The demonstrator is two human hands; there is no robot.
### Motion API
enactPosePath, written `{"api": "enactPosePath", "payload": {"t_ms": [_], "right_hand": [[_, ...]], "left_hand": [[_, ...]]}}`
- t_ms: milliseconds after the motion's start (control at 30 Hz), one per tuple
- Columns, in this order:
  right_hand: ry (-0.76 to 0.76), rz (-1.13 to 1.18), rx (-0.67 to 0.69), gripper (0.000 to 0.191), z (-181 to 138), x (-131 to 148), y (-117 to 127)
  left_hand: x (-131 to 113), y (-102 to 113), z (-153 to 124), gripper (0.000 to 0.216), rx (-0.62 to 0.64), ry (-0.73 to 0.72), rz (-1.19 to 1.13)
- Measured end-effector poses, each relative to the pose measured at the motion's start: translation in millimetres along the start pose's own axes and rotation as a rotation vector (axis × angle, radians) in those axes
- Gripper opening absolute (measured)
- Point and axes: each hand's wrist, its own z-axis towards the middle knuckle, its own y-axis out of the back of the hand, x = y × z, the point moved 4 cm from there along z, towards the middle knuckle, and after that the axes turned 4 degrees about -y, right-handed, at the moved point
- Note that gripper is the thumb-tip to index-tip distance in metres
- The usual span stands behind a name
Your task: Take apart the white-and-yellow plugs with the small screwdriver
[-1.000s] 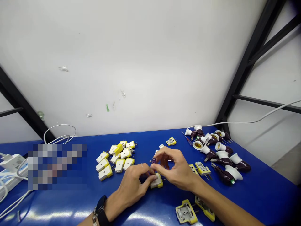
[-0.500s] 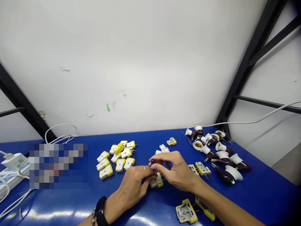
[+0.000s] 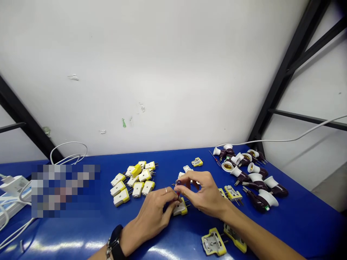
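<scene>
A small screwdriver [image 3: 178, 194] with a dark and red handle stands nearly upright, pinched at its top between the thumb and fingers of my right hand [image 3: 208, 195]. Its tip meets a white-and-yellow plug [image 3: 183, 209] lying on the blue table, prongs to the right. Curled around the plug's left end is my left hand [image 3: 155, 209], fingers closed, close to the screwdriver's shaft. Behind my right hand, white plug covers [image 3: 187, 168] are partly hidden. Opened plug halves [image 3: 214, 242] lie near my right forearm, their inner sides up.
Several white-and-yellow plugs [image 3: 138, 189] are grouped on the left. Dark lamp holders with white rims [image 3: 256, 177] crowd the right, beside a second screwdriver [image 3: 215, 157]. White cables and a power strip [image 3: 12, 209] occupy the left edge. A wall [image 3: 173, 90] rises behind the table.
The screwdriver and my right fingers have shifted slightly, showing more of the red handle. My left hand remains at the plug. The whole view has drifted a little.
</scene>
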Motion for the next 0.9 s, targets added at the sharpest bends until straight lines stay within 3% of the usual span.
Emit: {"api": "enactPosePath", "payload": {"t_ms": [133, 300, 600, 667, 900], "right_hand": [[-0.001, 0.016, -0.020, 0.011, -1.3, -2.4, 0.1], [-0.001, 0.047, 0.040, 0.017, -2.6, -3.5, -1.8], [-0.019, 0.045, 0.022, 0.007, -0.5, -3.7, -1.0], [-0.021, 0.064, 0.050, 0.013, -1.1, -5.2, -2.1], [0.074, -0.031, 0.032, 0.009, -0.1, 2.4, -1.1]], "left_hand": [[5.4, -0.5, 1.0, 0.008, -0.037, 0.054, -0.082], [10.6, -2.2, 1.5, 0.018, -0.044, 0.047, -0.078], [7.8, -1.5, -0.5, 0.021, -0.044, 0.009, -0.089], [7.5, -1.6, -0.4, 0.021, -0.039, 0.000, -0.079], [8.5, -0.1, -0.4, 0.020, -0.041, 0.001, -0.075]]}}
